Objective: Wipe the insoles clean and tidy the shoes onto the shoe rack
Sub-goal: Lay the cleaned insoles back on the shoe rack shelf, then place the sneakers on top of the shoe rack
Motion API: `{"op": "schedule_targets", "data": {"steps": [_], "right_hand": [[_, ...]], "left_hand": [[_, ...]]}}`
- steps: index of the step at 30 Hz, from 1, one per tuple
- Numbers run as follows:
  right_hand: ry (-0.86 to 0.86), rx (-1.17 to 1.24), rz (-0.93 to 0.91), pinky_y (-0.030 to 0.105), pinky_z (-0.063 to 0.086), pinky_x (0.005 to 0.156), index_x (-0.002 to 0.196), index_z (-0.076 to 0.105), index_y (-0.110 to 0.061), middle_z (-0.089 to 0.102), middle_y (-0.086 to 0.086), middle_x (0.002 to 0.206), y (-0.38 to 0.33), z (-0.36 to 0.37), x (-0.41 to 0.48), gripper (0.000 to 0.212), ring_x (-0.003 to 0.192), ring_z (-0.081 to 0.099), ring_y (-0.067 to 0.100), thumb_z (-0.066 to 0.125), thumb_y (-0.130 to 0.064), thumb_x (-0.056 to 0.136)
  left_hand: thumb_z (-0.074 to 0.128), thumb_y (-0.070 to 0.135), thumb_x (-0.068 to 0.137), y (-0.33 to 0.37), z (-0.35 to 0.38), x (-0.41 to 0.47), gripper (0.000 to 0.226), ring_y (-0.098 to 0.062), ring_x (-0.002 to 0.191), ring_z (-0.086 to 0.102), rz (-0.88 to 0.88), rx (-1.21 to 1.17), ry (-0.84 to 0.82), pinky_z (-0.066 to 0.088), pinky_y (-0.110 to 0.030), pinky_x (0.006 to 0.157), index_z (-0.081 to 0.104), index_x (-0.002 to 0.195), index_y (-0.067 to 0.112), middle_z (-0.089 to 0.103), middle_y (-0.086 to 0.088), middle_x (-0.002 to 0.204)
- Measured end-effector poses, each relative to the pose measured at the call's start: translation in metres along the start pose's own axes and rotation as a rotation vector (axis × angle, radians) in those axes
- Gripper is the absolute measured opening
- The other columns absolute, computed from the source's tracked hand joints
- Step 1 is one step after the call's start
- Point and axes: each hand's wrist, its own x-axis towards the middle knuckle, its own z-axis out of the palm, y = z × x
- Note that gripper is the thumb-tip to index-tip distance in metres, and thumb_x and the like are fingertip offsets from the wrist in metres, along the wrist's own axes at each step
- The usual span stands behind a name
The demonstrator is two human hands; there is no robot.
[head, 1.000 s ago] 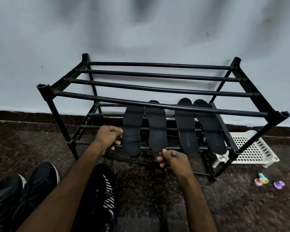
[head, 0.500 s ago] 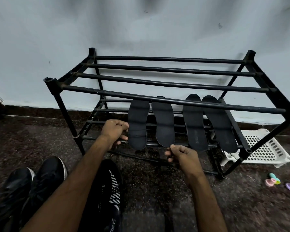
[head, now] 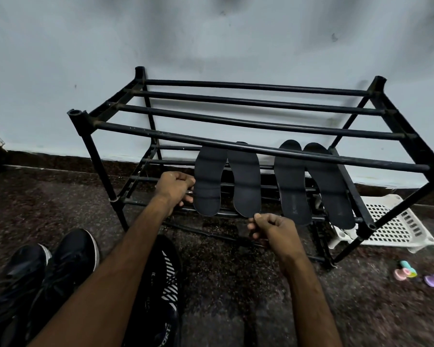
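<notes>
Black foam insoles (head: 292, 186) lie on the middle shelf of the black metal shoe rack (head: 236, 126).
Your right hand (head: 273, 229) has crept up: its grip now pinches the heel of the second insole (head: 246, 181). Left hand (head: 176, 186), curled at their 9 o'clock: grip, cannot tell. Black sneakers (head: 60, 266) wait at 7 o'clock.

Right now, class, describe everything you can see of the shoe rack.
The shoe rack is a black frame of tubes, seemingly metal, standing upright on the dark floor before a pale wall. Its top tier of four bars is bare; four dark insoles lie across a lower tier. The right hand pinches one.
</notes>
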Motion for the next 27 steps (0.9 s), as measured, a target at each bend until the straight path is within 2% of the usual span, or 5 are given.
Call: {"op": "schedule_targets", "data": {"steps": [12,17,20,23,27], "right_hand": [[-0.039,-0.034,0.009,0.022,0.042,0.045,0.081,0.067,-0.007,0.07,0.006,0.077,0.0,-0.002,-0.008,0.025,0.06,0.054,0.013,0.059,-0.022,0.098],[0.022,-0.051,0.063,0.02,0.043,0.049,0.082,0.069,-0.004,0.072,0.006,0.075,0.019,-0.012,-0.034,0.028,0.053,0.054,0.01,0.059,-0.026,0.097],[-0.013,0.022,0.168,0.021,0.041,0.048,0.08,0.069,-0.008,0.07,0.005,0.07,0.057,-0.002,-0.066,0.024,0.052,0.053,0.011,0.057,-0.019,0.098],[-0.101,-0.23,0.207,0.023,0.045,0.058,0.069,0.07,-0.014,0.072,-0.001,0.066,0.099,0.028,-0.096,0.026,0.058,0.061,0.013,0.064,-0.018,0.093],[-0.206,-0.412,0.044,0.021,0.049,0.067,0.074,0.07,-0.023,0.073,-0.008,0.073,0.095,0.082,-0.141,0.016,0.068,0.064,0.004,0.066,-0.02,0.089]], "left_hand": [[0.056,0.009,0.097,-0.001,-0.003,-0.005,0.009,-0.016,0.044,0.055,0.04,-0.003,0.031,0.037,-0.02,0.032,0.062,0.092,0.006,0.066,-0.011,0.08],[0.056,0.013,0.097,-0.001,-0.024,-0.03,0.008,-0.014,0.044,0.057,0.233,-0.022,0.27,0.041,-0.022,0.035,0.062,0.092,0.015,0.069,-0.004,0.082],[0.059,0.018,0.096,-0.023,-0.057,-0.059,0.014,-0.017,0.051,0.062,0.292,-0.021,0.369,0.054,-0.035,0.051,0.063,0.085,0.025,0.069,-0.001,0.077],[0.061,0.021,0.093,-0.069,-0.095,-0.095,0.009,-0.027,0.065,0.067,0.196,0.161,0.331,0.059,-0.047,0.067,0.066,0.085,0.023,0.07,-0.003,0.075],[0.059,0.015,0.09,-0.121,-0.132,-0.163,0.021,-0.025,0.077,0.068,0.062,0.477,0.279,0.054,-0.036,0.071,0.063,0.075,0.03,0.071,0.005,0.08]]}}
